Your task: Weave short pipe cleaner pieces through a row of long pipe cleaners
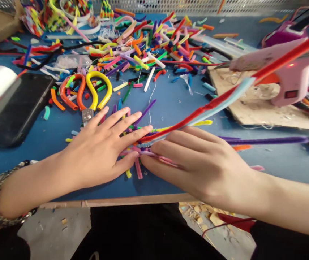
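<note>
far left, phone (16, 108) lies on the table (176, 94), beside the left forearm. left hand (94, 148) is palm down, fingers spread and nearly straight, wrist low, forearm in from the left. it's open, not gripping; fingertips and thumb rest on the near end of the stem bundle (143, 144), probably to keep the loose fuzzy bits from rolling or springing up. scissors (88, 115) sit just past that hand, handles pointing away, blades mostly hidden by it. bundle is at table centre near the front edge, between the hands, short ends poking out in several directions. behind it, offcuts (143, 47) in a messy heap. right hand (205, 162) comes in from the right, back of hand up, fingers curled and nearly closed on the bundle, thumb side meeting the left thumb; looks like a pinch to keep the stems together, can't tell exactly which ones. red strand (194, 110) and blue strand (219, 106) rise over its knuckles to upper right, likely kept long and up out of the way. purple stem (268, 141) lies flat beyond the right hand. glue gun (292, 72) is over cardboard (252, 112), red light on, presumably so drips miss the table.
</note>
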The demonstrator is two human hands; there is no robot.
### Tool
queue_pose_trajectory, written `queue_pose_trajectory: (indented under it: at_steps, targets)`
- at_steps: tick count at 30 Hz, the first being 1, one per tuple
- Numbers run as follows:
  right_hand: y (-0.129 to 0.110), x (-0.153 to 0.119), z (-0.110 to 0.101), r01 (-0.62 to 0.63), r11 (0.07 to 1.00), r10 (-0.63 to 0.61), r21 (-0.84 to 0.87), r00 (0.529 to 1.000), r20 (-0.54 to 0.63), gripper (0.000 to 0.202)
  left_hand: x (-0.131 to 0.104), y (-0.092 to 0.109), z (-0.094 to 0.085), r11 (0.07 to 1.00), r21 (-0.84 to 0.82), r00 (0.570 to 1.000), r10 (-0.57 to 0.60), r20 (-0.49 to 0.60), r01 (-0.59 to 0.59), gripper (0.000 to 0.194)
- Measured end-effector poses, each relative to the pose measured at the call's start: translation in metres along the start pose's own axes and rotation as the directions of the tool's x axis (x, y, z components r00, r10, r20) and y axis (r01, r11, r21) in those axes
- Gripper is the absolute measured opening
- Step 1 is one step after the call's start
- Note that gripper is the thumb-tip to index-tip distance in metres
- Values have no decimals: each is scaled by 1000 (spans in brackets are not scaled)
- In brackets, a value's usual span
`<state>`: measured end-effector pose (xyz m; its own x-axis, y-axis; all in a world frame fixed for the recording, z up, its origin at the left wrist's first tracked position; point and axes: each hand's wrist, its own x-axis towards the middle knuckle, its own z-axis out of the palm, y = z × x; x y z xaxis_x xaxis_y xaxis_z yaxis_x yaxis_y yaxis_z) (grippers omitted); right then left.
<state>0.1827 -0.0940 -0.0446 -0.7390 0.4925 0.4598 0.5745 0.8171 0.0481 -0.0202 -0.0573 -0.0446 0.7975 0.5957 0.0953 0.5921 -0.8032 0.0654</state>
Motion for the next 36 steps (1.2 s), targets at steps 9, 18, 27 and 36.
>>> queue_pose_trajectory:
  at_steps: [9, 18, 27, 36]
  targets:
    - [3, 0, 1, 281, 958, -284, -47, 957, -57, 14, 0, -1, 2, 1000, 13, 1000, 2, 2, -2, 46]
    - [7, -4, 5, 341, 940, -341, -11, 934, -107, 15, 2, 0, 1, 1000, 14, 1000, -8, 24, 7, 46]
    - [2, -7, 4, 368, 929, -363, 37, 927, -97, 19, 2, 0, 1, 1000, 15, 1000, -8, 24, 7, 46]
    - [-6, -12, -13, 91, 994, -88, -68, 995, 41, 29, 2, 0, 2, 1000, 15, 1000, -10, 16, 10, 45]
